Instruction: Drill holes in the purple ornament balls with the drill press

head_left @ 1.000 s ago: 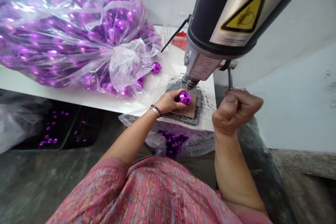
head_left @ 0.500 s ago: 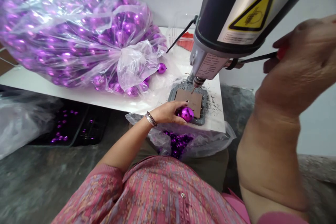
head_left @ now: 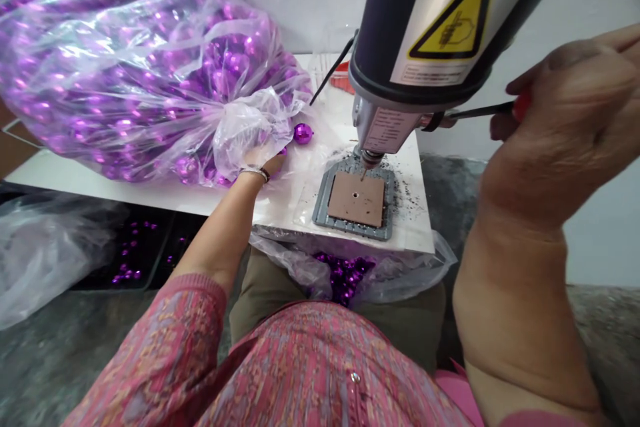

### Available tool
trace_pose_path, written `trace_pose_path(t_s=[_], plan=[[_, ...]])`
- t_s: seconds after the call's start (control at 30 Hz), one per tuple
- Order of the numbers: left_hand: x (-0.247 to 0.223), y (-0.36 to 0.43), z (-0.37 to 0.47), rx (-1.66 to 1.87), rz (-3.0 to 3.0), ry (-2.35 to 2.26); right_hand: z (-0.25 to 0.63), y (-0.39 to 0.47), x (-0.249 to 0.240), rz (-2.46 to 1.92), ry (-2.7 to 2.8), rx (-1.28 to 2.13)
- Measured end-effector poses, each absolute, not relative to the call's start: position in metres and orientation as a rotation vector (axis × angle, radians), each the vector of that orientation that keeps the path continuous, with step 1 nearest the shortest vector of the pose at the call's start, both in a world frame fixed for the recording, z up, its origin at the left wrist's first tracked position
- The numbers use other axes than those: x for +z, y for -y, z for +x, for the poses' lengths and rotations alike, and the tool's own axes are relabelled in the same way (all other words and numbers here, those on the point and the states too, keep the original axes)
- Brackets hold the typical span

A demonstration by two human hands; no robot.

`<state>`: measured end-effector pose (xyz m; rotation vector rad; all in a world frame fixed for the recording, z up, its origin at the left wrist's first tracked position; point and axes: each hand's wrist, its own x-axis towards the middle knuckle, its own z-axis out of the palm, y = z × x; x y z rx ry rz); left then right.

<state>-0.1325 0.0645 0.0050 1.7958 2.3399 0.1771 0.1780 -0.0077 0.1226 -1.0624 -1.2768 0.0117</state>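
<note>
Left hand [head_left: 264, 161] has left the drill plate since half a second ago and now sits at the mouth of the big clear plastic bag of shiny purple ball ornaments [head_left: 135, 73] on the white tabletop [head_left: 150, 192]; the ball it held over the plate is gone from view. Fingers are buried in the bunched bag opening, so cannot tell if they're closed on anything. One loose purple ball [head_left: 303, 133] lies on the table just beside that hand, touching the bag edge

Brown square pad with a centre hole [head_left: 357, 199] on the grey ribbed drill base [head_left: 323, 200] is bare, drill bit tip [head_left: 363, 172] raised just above it. Dark swarf scattered around the base

Right hand [head_left: 560, 120] is up at the right, fingers wrapped tight around the red knob of the black feed lever [head_left: 480, 110], same raised position as before

Below the table edge, a second clear bag [head_left: 350, 273] holds more purple balls. Drill press head [head_left: 435, 20] with yellow warning triangle fills the top
</note>
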Motion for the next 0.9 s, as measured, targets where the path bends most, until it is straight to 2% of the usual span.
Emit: trace_pose_path(t_s=[0.1, 0.17, 0.27, 0.37, 0.47, 0.57, 0.73, 0.9], plan=[[-0.003, -0.064, -0.130, 0.192, 1.776, -2.364, 0.177, 0.010, 0.122, -1.063, 1.270, 0.005], [-0.006, -0.059, -0.123, 0.402, 1.876, -2.215, 0.177, 0.012, 0.123, -1.051, 1.259, -0.003], [-0.008, -0.041, -0.108, 0.803, 1.918, -1.720, 0.176, 0.015, 0.124, -1.029, 1.276, 0.014], [-0.008, -0.015, -0.092, 0.968, 1.674, -1.279, 0.175, 0.015, 0.125, -0.989, 1.294, 0.041], [-0.010, 0.004, -0.078, 0.927, 1.401, -1.102, 0.175, 0.011, 0.124, -0.975, 1.304, 0.027], [-0.015, 0.009, -0.067, 0.907, 1.322, -1.140, 0.177, 0.007, 0.122, -0.952, 1.315, 0.019], [-0.021, 0.004, -0.053, 0.814, 1.552, -1.282, 0.176, 0.005, 0.126, -0.920, 1.354, 0.018], [-0.018, 0.002, -0.044, 0.720, 1.736, -1.316, 0.184, -0.011, 0.147, -1.100, 1.380, 0.006]])
